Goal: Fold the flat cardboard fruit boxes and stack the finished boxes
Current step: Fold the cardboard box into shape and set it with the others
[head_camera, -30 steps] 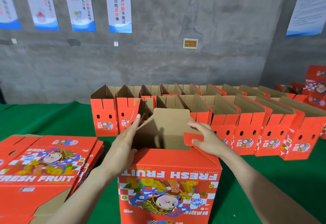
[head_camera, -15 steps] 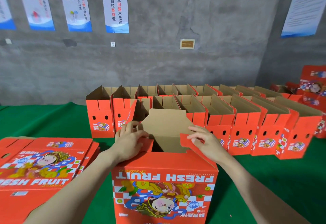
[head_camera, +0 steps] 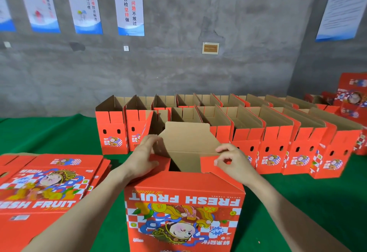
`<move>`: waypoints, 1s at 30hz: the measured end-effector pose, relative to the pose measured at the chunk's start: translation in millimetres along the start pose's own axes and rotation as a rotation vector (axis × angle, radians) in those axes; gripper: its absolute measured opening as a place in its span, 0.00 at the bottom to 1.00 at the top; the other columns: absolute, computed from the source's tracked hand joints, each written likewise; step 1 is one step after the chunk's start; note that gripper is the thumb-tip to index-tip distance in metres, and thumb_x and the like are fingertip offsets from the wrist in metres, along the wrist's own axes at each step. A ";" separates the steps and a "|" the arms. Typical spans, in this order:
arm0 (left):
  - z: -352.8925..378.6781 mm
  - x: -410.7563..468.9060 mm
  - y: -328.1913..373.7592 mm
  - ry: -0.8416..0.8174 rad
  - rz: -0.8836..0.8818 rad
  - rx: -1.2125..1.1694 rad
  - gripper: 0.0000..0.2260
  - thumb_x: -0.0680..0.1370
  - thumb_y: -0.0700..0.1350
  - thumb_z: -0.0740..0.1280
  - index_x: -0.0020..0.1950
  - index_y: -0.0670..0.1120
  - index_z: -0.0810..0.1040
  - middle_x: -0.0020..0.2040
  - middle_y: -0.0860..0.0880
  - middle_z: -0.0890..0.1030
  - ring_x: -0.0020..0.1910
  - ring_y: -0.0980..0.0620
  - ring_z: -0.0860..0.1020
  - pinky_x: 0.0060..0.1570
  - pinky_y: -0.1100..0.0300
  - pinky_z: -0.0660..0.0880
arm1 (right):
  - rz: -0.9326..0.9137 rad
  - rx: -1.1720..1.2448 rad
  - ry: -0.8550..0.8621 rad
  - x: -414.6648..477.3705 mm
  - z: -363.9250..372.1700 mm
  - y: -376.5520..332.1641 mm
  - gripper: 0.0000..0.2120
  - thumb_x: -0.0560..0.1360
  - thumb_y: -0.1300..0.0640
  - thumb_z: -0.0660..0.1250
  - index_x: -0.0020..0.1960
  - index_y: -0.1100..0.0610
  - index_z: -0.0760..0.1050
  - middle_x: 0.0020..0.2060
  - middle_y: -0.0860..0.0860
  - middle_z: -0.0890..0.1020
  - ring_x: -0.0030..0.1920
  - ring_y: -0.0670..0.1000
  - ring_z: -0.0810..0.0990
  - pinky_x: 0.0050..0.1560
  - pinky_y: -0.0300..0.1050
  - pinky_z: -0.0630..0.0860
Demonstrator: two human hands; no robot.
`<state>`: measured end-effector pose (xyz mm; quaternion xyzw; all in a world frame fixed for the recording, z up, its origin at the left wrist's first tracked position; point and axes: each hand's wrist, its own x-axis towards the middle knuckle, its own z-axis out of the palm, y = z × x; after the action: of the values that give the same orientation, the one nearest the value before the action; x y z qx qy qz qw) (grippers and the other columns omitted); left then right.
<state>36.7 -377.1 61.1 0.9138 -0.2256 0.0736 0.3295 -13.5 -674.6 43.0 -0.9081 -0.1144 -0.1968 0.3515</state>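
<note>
A red "FRESH FRUIT" cardboard box (head_camera: 182, 212) stands upside down in front of me, its print inverted. Its brown far flap (head_camera: 186, 138) stands upright. My left hand (head_camera: 144, 156) holds the left side flap, fingers curled over its top edge. My right hand (head_camera: 233, 161) pinches the red right side flap (head_camera: 207, 164), which tilts inward over the opening. A pile of flat red boxes (head_camera: 45, 184) lies at the left on the green table (head_camera: 297, 192). Finished open boxes (head_camera: 248, 128) stand in two rows behind.
More red boxes (head_camera: 351, 97) are piled at the far right. A grey concrete wall with posters (head_camera: 129, 3) rises behind the table. Green cloth shows between the box in hand and the rows.
My left hand went from lying flat against the left flap to curling over its top edge and folding it inward. My right hand brought the right flap lower over the opening.
</note>
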 end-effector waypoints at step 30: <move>4.4 10.8 20.4 -0.278 -0.191 0.353 0.40 0.69 0.61 0.72 0.76 0.55 0.59 0.72 0.43 0.63 0.73 0.40 0.58 0.71 0.43 0.60 | 0.087 -0.248 -0.619 18.8 -5.0 -30.8 0.30 0.76 0.58 0.67 0.73 0.40 0.62 0.75 0.47 0.59 0.75 0.52 0.56 0.74 0.55 0.52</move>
<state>36.8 -397.7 72.3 0.9758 -0.1651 -0.0461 0.1360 -8.7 -654.3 72.9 -0.9646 -0.1520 0.0913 0.1950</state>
